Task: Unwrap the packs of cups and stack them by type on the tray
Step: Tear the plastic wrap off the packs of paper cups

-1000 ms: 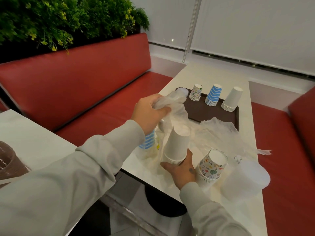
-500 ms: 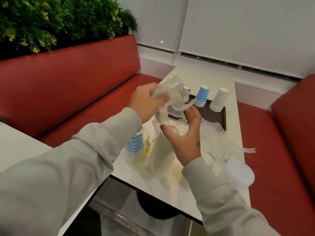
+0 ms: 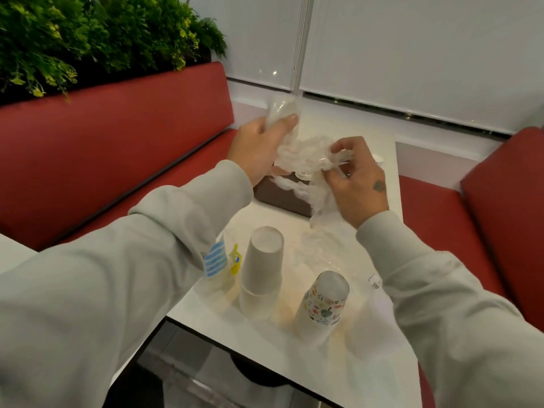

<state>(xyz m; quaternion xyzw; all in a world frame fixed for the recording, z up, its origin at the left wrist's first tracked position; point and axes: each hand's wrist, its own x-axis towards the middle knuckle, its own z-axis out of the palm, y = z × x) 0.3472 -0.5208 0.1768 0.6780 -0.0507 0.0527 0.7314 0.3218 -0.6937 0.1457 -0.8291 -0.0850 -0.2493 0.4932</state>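
Both hands hold a crumpled clear plastic wrapper [image 3: 303,154] in the air above the table. My left hand [image 3: 259,148] grips its left end and my right hand [image 3: 356,178] pinches its right end. Below them a stack of plain white cups [image 3: 262,269] stands upside down on the white table [image 3: 338,375]. To its right stands a stack of cups with colourful prints [image 3: 322,304]. A blue-striped pack of cups [image 3: 216,260] shows partly behind my left sleeve. The brown tray [image 3: 279,195] lies behind the hands, mostly hidden.
More loose clear plastic [image 3: 321,251] lies on the table between the stacks and the tray. Red bench seats [image 3: 117,142] run along both sides of the table. Green plants [image 3: 88,39] grow above the left bench. A second white table's corner [image 3: 11,254] shows at far left.
The wrapper has come off the white cup stack and my left hand lifted it. My right hand let go of the stack and took the wrapper's other end.
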